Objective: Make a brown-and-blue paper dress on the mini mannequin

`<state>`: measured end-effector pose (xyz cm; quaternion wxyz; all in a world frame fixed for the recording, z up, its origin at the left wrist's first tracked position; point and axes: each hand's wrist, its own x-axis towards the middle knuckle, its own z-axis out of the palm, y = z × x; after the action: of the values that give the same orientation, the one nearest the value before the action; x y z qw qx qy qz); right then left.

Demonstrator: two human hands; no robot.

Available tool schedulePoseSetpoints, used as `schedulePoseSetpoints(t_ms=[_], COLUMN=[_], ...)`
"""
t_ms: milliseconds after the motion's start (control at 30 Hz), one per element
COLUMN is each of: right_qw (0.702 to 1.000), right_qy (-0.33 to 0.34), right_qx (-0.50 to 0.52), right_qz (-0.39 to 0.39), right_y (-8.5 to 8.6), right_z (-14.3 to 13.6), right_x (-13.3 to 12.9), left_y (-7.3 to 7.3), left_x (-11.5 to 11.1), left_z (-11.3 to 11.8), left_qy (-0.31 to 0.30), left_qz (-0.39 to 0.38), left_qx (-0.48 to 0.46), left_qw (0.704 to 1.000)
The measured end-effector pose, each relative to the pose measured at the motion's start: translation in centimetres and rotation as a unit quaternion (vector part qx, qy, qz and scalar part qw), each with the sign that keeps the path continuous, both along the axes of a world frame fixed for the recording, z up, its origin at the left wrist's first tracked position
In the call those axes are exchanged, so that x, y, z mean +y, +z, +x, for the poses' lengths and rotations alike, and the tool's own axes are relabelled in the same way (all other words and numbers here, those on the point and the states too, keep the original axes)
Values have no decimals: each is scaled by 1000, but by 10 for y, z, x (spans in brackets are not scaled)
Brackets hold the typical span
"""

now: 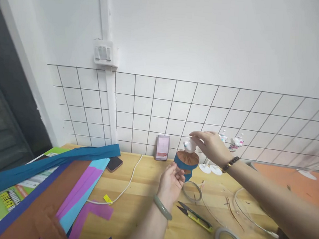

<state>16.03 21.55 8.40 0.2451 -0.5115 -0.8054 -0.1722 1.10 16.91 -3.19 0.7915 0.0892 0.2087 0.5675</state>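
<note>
A small white figurine [190, 145] with bits of teal sits above a round, pleated brown skirt of crepe paper [185, 157] with a blue outer band. My right hand [208, 143], with a dark beaded bracelet at the wrist, has its fingers closed on the top of the figurine. Below, my left hand [172, 179], wearing a pale green bangle, pinches the underside and edge of the paper skirt. A blue paper tail hangs behind the left fingers. Two similar white figurines [236, 143] stand behind my right hand, above round white bases [215, 170].
Yellow-handled thread snips [196, 217] and rings of tape [226, 235] lie in front. A phone [162, 147] leans on the gridded wall; another dark phone [114, 164] lies left. Coloured crepe paper [60, 189] piles up there. A white cable [128, 185] crosses the wooden table.
</note>
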Motion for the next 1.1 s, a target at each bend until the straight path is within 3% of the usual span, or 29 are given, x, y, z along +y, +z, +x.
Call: schedulePoseSetpoints(t_ms=[200,433,733,1100], right_qw=[999,992,990,978], right_qy=[-47,-118,-129,-161], right_qx=[6,22,34,119], right_qz=[-17,-28,-40,-61], right_y=[-7,-13,-13,-25], right_z=[16,30,26,27], right_x=[21,50,53,62], left_y=[-7,-19,-17,-23], left_x=[7,-4,-39,-84], left_z=[-9,-41,-78,-120], left_qy=[10,24,33,54], left_qz=[-24,-50,-70,-79], left_qx=[2,49,122,173], left_qw=[1000,997,989,980])
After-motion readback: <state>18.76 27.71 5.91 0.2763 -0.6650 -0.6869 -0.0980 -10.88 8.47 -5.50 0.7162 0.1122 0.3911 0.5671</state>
